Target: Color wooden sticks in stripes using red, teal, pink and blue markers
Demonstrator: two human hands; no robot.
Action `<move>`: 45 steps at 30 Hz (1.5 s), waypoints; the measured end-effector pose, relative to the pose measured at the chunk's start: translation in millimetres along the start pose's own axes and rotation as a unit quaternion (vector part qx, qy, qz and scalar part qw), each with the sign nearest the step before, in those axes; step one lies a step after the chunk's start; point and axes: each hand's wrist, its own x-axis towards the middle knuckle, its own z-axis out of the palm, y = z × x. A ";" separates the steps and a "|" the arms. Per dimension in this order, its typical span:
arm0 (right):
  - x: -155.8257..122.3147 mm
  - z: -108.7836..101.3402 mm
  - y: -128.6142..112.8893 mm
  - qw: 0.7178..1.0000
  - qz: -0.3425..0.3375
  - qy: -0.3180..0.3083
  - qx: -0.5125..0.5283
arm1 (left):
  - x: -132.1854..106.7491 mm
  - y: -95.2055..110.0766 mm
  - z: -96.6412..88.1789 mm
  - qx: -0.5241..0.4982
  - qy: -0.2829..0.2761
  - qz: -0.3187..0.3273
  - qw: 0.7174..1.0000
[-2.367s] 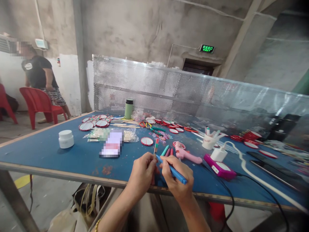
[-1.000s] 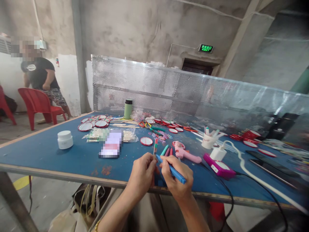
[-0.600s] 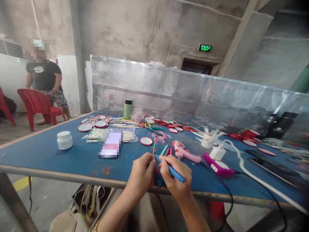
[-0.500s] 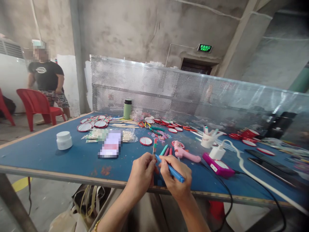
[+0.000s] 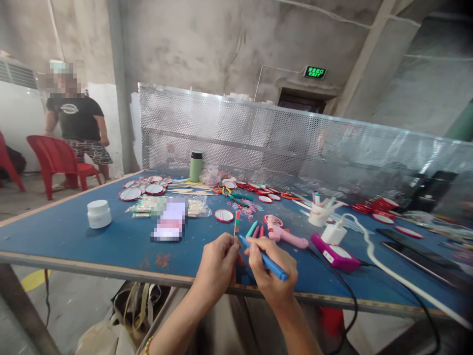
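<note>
My left hand is closed on a thin flat stick that stands upright, with coloured bands in red and green near its top. In my right hand is a blue marker pen, held like a writing tool with its tip close beside the stick; whether the tip touches it I cannot tell. Just beyond my hands lie a teal marker and two reddish markers. To their right rests a pink glue gun. A round red-rimmed disc lies behind the stick.
Left on the blue table are a white jar and a phone. Pliers, a green bottle and several discs lie farther back. Right are a pen cup, a purple box and cables. A person stands beyond.
My right hand and the blue marker have shifted slightly right and down, the tip a little farther from the stick. My left hand keeps its hold. The person in the background has moved slightly right.
</note>
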 end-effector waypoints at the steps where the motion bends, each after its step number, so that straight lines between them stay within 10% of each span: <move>1: -0.2 0.0 -0.2 1.000 -0.002 -0.004 0.004 | -0.3 0.3 -0.1 0.002 0.001 0.000 1.000; 45: -4.3 1.8 5.7 0.998 -0.010 -0.046 0.042 | 0.1 1.7 -0.4 0.061 0.024 0.018 0.998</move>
